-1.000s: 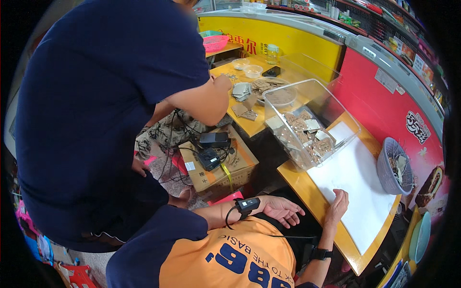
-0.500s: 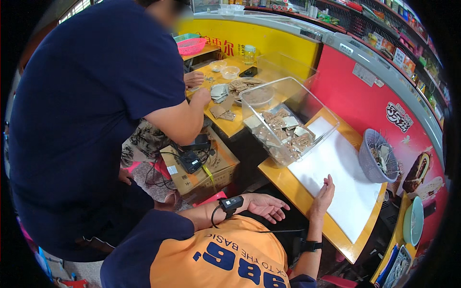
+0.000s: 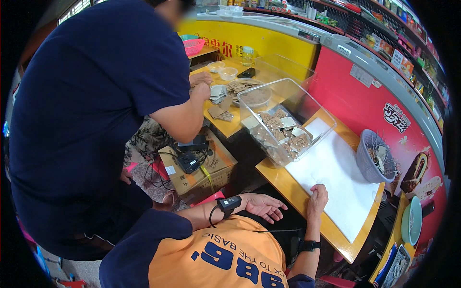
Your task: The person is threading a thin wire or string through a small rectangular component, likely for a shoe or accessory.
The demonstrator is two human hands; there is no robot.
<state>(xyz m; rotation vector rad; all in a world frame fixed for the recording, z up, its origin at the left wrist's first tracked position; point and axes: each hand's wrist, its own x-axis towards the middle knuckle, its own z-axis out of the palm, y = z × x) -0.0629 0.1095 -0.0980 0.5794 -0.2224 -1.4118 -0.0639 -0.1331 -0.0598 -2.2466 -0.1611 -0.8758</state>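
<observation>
On the wooden table (image 3: pixel 278 177) there's a white sheet (image 3: pixel 343 182); my right hand (image 3: pixel 317 200) is loosely curled by its near edge, can't tell if it's gripping anything; my left hand (image 3: pixel 265 207) is palm up, fingers relaxed; clear box (image 3: pixel 311 101) of brown pieces (image 3: pixel 276 127) beyond; purple basket (image 3: pixel 365 165) on the right.

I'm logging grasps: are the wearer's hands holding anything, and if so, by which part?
The left hand, palm up, holds nothing. Nothing shows in the right hand, but its palm is hidden, so I cannot tell.
</observation>
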